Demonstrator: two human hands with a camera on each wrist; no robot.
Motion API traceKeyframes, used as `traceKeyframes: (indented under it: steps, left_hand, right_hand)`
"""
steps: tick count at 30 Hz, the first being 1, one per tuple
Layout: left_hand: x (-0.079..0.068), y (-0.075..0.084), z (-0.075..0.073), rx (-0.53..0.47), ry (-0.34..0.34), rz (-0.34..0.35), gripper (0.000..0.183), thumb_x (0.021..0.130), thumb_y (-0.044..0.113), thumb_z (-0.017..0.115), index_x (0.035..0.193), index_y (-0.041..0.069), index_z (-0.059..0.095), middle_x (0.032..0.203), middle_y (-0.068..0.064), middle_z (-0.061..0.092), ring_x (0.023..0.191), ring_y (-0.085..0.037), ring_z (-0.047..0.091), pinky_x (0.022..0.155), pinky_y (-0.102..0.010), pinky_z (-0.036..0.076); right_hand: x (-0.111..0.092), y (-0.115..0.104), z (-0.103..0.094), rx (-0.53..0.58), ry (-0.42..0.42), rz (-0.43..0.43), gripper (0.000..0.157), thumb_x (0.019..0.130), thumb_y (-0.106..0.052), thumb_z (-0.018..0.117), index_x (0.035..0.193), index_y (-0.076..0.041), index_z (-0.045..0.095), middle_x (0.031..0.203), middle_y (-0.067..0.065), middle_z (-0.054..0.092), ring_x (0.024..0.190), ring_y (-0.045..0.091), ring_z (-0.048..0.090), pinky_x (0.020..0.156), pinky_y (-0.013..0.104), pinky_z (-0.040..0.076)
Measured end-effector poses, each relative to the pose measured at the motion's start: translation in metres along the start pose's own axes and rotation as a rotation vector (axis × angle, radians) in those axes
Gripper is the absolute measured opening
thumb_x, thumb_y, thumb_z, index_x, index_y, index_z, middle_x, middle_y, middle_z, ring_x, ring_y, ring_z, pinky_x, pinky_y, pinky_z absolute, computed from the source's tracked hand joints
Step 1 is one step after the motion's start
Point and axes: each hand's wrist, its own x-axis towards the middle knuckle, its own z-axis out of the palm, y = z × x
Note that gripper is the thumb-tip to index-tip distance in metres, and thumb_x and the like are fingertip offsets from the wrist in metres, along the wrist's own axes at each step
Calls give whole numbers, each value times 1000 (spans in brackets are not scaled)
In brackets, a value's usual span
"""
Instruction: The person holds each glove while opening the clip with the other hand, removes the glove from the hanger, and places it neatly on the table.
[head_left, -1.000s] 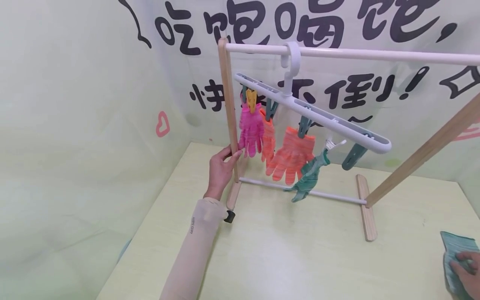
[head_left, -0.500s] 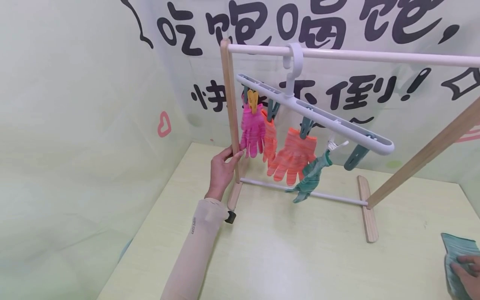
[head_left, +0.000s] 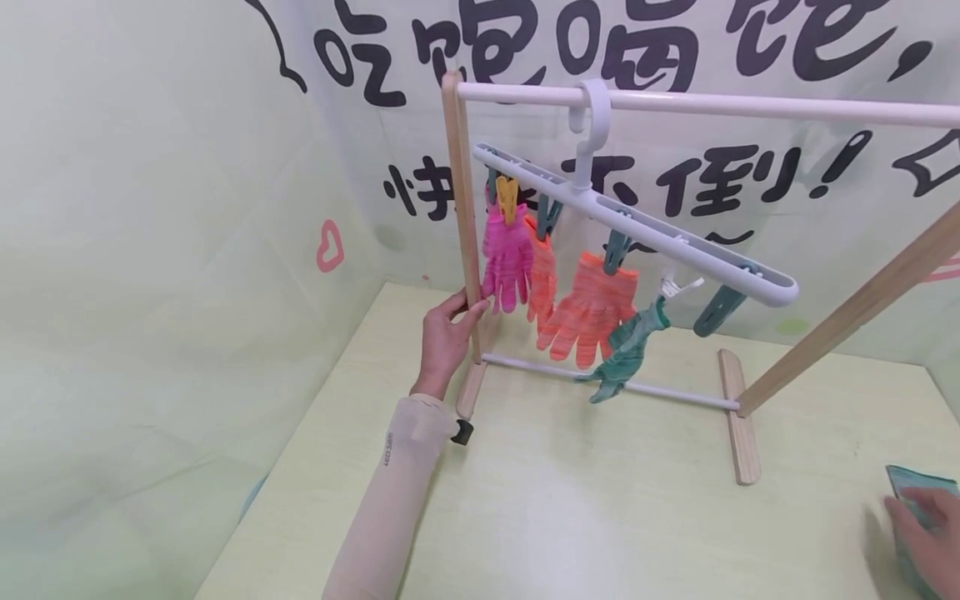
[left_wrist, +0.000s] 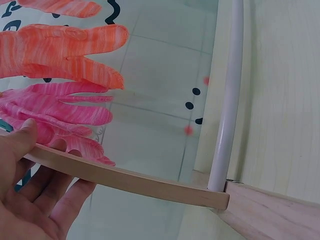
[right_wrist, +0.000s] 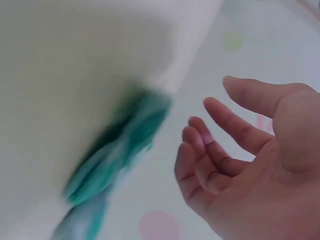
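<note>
1. Fingers, right. We see the right hand (right_wrist: 255, 165) with fingers loosely bent and thumb standing apart, clasping nothing in the right wrist view.
2. Fingers, left. The left hand (head_left: 444, 337) pinches the wooden post (head_left: 462, 192) between thumb and fingertips.
3. Loose green glove (right_wrist: 120, 150). We find it at nine o'clock from the right hand in that wrist view; in the head view it lies toward four o'clock on the table (head_left: 525, 517), partly covered by the hand. Blur veils its details.
4. Handling. We judge the knit light, limp, hardly slippery and not fragile; the straight edge at its twelve o'clock side, apparently the cuff, offers the best hold.
5. Surroundings. From the left hand, we note the pink glove (head_left: 507, 258) at one o'clock, the hanger (head_left: 652, 229) at two, and the coral glove (head_left: 588, 308) and hanging green glove (head_left: 628, 354) toward three.
</note>
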Motion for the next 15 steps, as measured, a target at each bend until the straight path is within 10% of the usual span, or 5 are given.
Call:
traceKeyframes:
  steps: [4, 7, 13, 15]
  left_hand:
    - [0, 0, 1, 5, 5, 3, 35, 99, 28, 72, 130, 11, 74, 126, -15, 75, 122, -31, 68, 102, -51, 58]
    - [0, 0, 1, 14, 6, 3, 35, 99, 29, 72, 130, 12, 74, 126, -15, 75, 122, -31, 67, 102, -51, 58]
    - [1, -2, 1, 7, 7, -2, 35, 98, 30, 73, 129, 12, 75, 126, -15, 75, 122, -31, 67, 102, -52, 58]
    - [1, -2, 1, 6, 8, -3, 35, 98, 30, 73, 128, 12, 75, 126, -15, 75, 122, -30, 67, 102, -52, 58]
  right_hand:
    - [-12, -31, -16, 58, 6, -211, 43, 107, -19, 57, 136, 12, 51, 132, 41, 50, 102, 7, 57, 94, 46, 48]
    - [-19, -52, -24, 102, -3, -351, 38, 106, -19, 58, 130, 11, 58, 123, 38, 55, 79, -25, 33, 69, 21, 42]
    - [-34, -85, -21, 152, 2, -483, 31, 105, -22, 62, 123, 2, 67, 112, 27, 67, 74, -27, 35, 57, 14, 37]
    - [-38, -94, -17, 188, 17, -524, 27, 103, -21, 64, 122, -2, 69, 104, 2, 72, 78, -29, 36, 60, 11, 38]
